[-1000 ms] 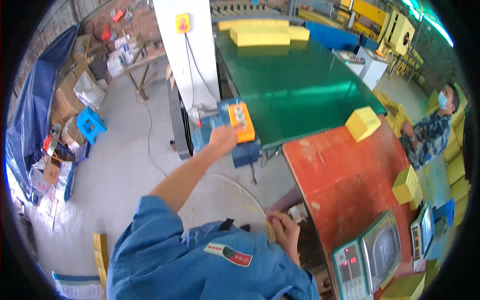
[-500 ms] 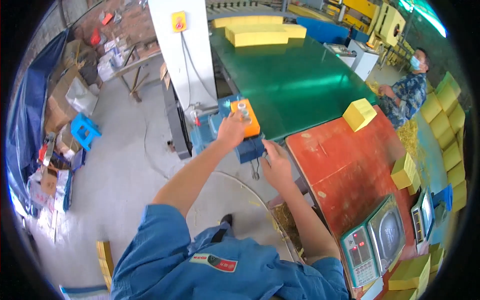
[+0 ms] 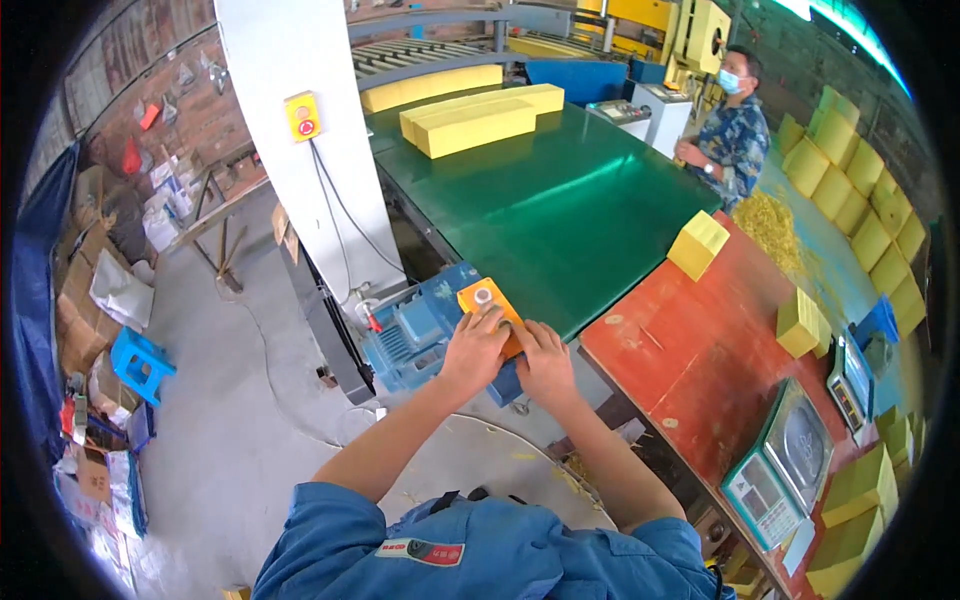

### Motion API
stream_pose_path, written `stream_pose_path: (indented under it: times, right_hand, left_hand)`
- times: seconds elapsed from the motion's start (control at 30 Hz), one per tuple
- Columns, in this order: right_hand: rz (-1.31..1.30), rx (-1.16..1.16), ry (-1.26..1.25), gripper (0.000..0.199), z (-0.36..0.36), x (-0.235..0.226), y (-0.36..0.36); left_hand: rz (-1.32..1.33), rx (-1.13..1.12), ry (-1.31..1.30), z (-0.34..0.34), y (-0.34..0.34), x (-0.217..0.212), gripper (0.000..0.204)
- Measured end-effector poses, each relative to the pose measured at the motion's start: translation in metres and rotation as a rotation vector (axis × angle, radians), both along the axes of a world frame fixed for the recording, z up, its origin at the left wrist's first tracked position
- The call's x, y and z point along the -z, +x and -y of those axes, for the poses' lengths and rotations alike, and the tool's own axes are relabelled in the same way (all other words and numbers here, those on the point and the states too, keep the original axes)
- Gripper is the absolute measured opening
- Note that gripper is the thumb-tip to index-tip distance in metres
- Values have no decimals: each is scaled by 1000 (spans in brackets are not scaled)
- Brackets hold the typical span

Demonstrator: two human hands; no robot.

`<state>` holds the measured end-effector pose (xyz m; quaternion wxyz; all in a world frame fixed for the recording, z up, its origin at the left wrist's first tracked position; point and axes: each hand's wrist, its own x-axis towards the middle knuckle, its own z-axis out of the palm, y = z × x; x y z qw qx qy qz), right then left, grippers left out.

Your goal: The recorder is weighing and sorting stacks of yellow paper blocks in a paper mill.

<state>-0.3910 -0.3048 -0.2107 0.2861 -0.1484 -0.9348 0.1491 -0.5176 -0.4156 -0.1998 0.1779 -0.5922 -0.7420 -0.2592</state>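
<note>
An orange push-button control box [image 3: 472, 294] with a round pale button is mounted beside the green-topped table, next to a blue motor [image 3: 410, 325]. My left hand [image 3: 474, 352] lies on the box's near part, fingers bent and pressed onto it, hiding the lower controls. Close against it on the right, my right hand [image 3: 546, 368] has its fingers closed over the box's near right edge. Both forearms reach up from the lower edge, and the hands nearly touch. Which buttons lie under the fingers is hidden.
Yellow blocks [image 3: 478, 128] lie on the green surface [image 3: 560, 200]. A red table [image 3: 670, 350] carries more blocks [image 3: 697, 246] and a scale [image 3: 775, 480]. A co-worker [image 3: 728, 130] stands beyond. A white post [image 3: 300, 190] bears another button box [image 3: 302, 116]. A blue stool [image 3: 143, 362] stands left.
My right hand has moved from beside the control box onto its edge, near my left hand. My left hand has slid lower on the box. The view has tilted upward; the co-worker's head has turned.
</note>
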Motion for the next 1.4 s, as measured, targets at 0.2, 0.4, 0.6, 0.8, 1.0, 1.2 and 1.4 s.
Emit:
stream_pose_path:
  times: [0.2,0.4,0.6,0.8,1.0,1.2,1.4]
  right_hand:
    - [-11,-10,-85,55,3,2,-4]
    - [-183,-66,-162,52,-36,-18,-30]
    - [-282,-212,-887,33,-54,-116,-50]
    - [-388,-440,-979,13,-35,-171,-40]
    - [-385,-418,-790,9,-57,-181,-20]
    - [-552,-809,-430,10,7,-238,55]
    - [-722,-929,-300,17,23,-253,74]
  left_hand:
    - [22,8,3,1,-5,3,37]
    - [9,-11,-44,2,-2,-4,37]
    - [5,0,-60,-3,0,-7,43]
    - [17,-19,-117,-2,1,-8,43]
    - [62,-5,-141,0,6,-10,45]
    - [117,-21,-105,6,6,-10,42]
    - [121,26,-82,-4,-4,-6,37]
